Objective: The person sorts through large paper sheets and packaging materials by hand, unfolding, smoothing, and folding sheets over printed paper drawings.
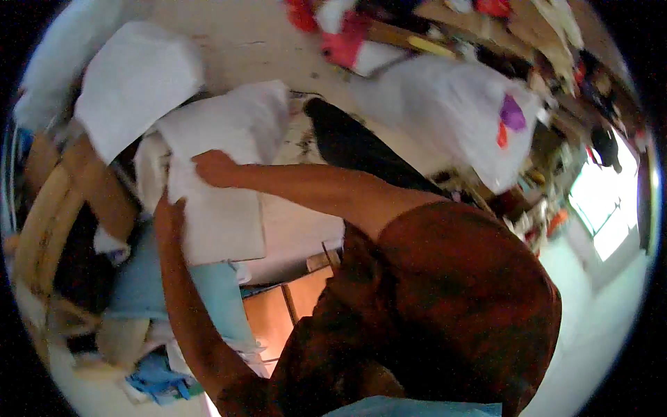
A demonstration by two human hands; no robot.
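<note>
A white cloth (219, 222) with a straight lower edge lies spread out in front of me, its upper part bunched. My right hand (214, 169) is closed on its upper left part, fingers curled. At the cloth's left edge, my left hand (170, 214) pinches the fabric between thumb and fingers; blur hides the exact grip. An off-white bunched piece (151, 172) sits just beyond the left fingertips. Close above the hands is a full white sack (142, 80).
A large translucent plastic bag (451, 104) lies at upper right, beside a long black piece of fabric (361, 142). Light-blue material (215, 292) and brown cardboard-like pieces (101, 184) are at left. Orange-brown panels (271, 316) are below. Cluttered items line the right, near a bright window (606, 194).
</note>
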